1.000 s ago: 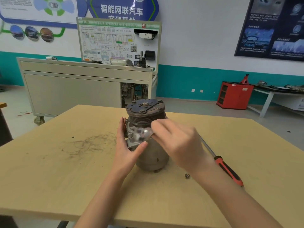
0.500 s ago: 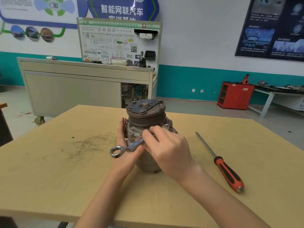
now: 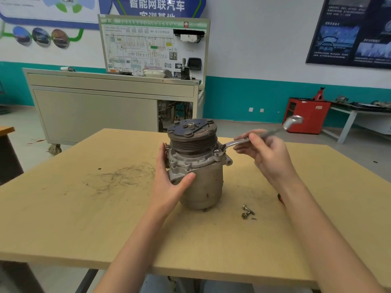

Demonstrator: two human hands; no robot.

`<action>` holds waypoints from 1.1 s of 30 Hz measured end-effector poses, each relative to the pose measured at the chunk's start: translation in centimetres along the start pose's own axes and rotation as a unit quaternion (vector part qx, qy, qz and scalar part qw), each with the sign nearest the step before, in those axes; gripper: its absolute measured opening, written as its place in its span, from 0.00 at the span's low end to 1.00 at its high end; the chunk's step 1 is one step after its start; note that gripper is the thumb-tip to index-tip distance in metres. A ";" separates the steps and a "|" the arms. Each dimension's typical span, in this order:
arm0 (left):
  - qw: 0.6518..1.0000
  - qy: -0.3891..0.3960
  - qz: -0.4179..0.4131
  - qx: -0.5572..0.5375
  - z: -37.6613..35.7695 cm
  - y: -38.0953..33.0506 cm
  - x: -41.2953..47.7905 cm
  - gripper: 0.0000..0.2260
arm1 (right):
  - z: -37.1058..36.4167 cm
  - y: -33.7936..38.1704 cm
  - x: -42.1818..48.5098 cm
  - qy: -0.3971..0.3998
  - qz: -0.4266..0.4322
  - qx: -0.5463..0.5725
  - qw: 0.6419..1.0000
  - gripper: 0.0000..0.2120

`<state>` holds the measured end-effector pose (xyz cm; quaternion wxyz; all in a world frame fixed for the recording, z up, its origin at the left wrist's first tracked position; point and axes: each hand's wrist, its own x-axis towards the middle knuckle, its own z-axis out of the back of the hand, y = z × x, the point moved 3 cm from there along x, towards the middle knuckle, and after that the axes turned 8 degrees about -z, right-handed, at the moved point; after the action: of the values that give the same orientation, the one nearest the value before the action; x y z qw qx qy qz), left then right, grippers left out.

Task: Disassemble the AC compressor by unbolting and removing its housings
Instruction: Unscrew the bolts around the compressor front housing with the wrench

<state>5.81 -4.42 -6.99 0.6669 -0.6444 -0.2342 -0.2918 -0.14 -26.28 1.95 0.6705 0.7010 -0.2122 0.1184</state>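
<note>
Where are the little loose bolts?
In the head view, the two loose bolts lie on the table, just right of the compressor and near its base.

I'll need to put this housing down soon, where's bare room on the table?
Bare: the table left of the left hand, between the scuff marks and the front edge. Crowded: right of the compressor, where two loose bolts lie and the right hand holds the wrench.
</note>
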 end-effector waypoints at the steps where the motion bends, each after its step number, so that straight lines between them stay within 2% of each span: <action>1: 1.000 0.000 0.003 -0.001 0.0 0.0 0.0 0.47 | 0.3 0.0 1.5 0.041 -0.055 0.039 0.997 0.10; 5: 1.000 0.000 0.010 0.006 0.0 0.0 -0.1 0.48 | -0.3 -0.8 5.5 0.138 -0.205 0.112 0.962 0.06; 8: 1.000 0.004 0.011 0.009 0.0 -0.2 0.0 0.49 | -1.1 -1.0 6.3 0.158 -0.226 0.132 0.952 0.06; 10: 1.000 0.005 0.012 0.006 0.0 -0.2 0.0 0.49 | -1.4 -0.3 6.2 0.107 -0.188 0.150 0.965 0.10; 12: 1.000 0.005 0.012 0.005 0.1 -0.1 0.0 0.49 | -1.2 0.9 5.6 -0.005 -0.105 0.140 0.985 0.10; 14: 1.000 0.003 0.013 0.006 0.1 0.0 0.0 0.50 | -1.3 2.4 4.0 -0.106 0.006 0.034 0.994 0.09; 15: 1.000 0.003 0.012 0.006 0.0 0.0 0.0 0.50 | -1.7 3.2 2.9 -0.122 0.068 -0.036 0.990 0.08; 16: 1.000 0.002 0.009 0.005 0.0 0.0 0.0 0.50 | -2.5 3.9 1.6 -0.119 0.141 -0.112 0.976 0.08; 17: 1.000 0.001 0.006 0.004 0.0 0.0 0.0 0.49 | -3.3 4.6 0.2 -0.109 0.229 -0.204 0.946 0.08; 18: 1.000 0.001 0.004 0.002 0.0 0.0 0.0 0.49 | -4.2 5.0 -1.1 -0.093 0.320 -0.308 0.891 0.09; 20: 1.000 -0.004 -0.004 -0.004 0.0 0.1 0.0 0.50 | -6.2 4.9 -3.4 -0.052 0.452 -0.475 0.754 0.10; 21: 1.000 -0.006 -0.008 -0.006 0.0 0.1 -0.1 0.50 | -6.8 4.5 -4.0 -0.034 0.471 -0.521 0.711 0.09; 22: 1.000 -0.007 -0.010 -0.009 0.0 0.1 -0.1 0.50 | -7.3 4.2 -4.5 -0.021 0.474 -0.550 0.687 0.07; 28: 0.999 -0.001 -0.017 -0.045 -0.4 -0.4 -0.1 0.44 | -9.7 2.3 -5.5 -0.043 0.490 -0.633 0.598 0.05; 30: 0.998 -0.012 -0.018 -0.059 -0.6 -0.4 -0.1 0.43 | -10.4 2.3 -5.5 -0.070 0.495 -0.637 0.587 0.06; 33: 0.997 -0.038 -0.020 -0.064 -0.8 -0.5 0.0 0.43 | -10.7 2.2 -5.5 -0.092 0.495 -0.632 0.589 0.06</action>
<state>5.40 -5.24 -6.66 0.6092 -0.6912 -0.2531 -0.2949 -4.70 -14.99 2.23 0.7598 -0.1055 -0.6087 0.2028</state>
